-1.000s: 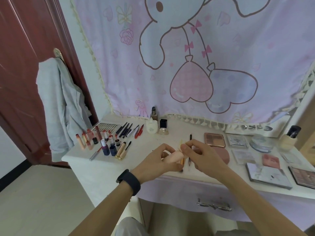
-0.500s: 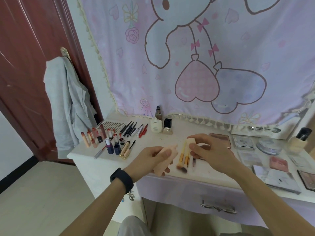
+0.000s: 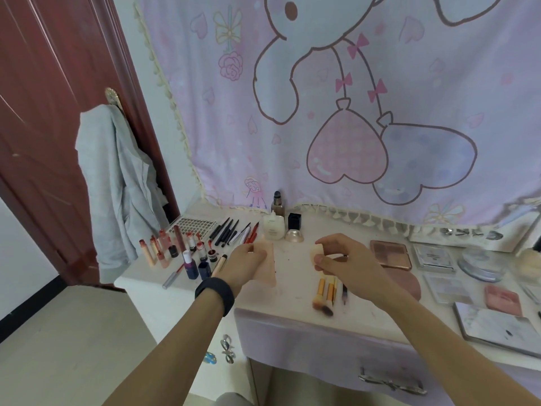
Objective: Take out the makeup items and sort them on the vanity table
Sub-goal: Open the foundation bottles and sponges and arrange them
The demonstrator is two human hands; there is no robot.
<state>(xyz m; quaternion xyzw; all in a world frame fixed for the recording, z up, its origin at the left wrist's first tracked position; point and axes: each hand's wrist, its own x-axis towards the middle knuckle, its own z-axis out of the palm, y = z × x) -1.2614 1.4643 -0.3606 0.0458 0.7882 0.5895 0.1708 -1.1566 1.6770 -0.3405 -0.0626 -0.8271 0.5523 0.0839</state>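
Note:
My left hand [image 3: 246,263] grips a flat peach-coloured pouch [image 3: 268,266] above the white vanity table [image 3: 295,309]. My right hand [image 3: 342,260] pinches a small cream makeup sponge [image 3: 316,251] just to the right of it. The two hands are apart, with bare tabletop between them. Below my right hand lie two gold-handled brushes [image 3: 323,294] and a thin dark pencil [image 3: 345,293]. Lipsticks and small bottles [image 3: 175,250] stand in a cluster at the left end. Dark pencils and pens [image 3: 231,231] lie in a row behind them.
Palettes and compacts [image 3: 390,254] cover the right half, with a marbled palette [image 3: 503,326] at the front right edge. Bottles [image 3: 276,222] stand at the back under a pink wall cloth. A grey garment [image 3: 117,183] hangs on the red door at left. A drawer handle [image 3: 390,382] sits below.
My hands have pulled apart: the left took the pouch leftward, the right drew the cream sponge out to the right. The camera has come closer to the table.

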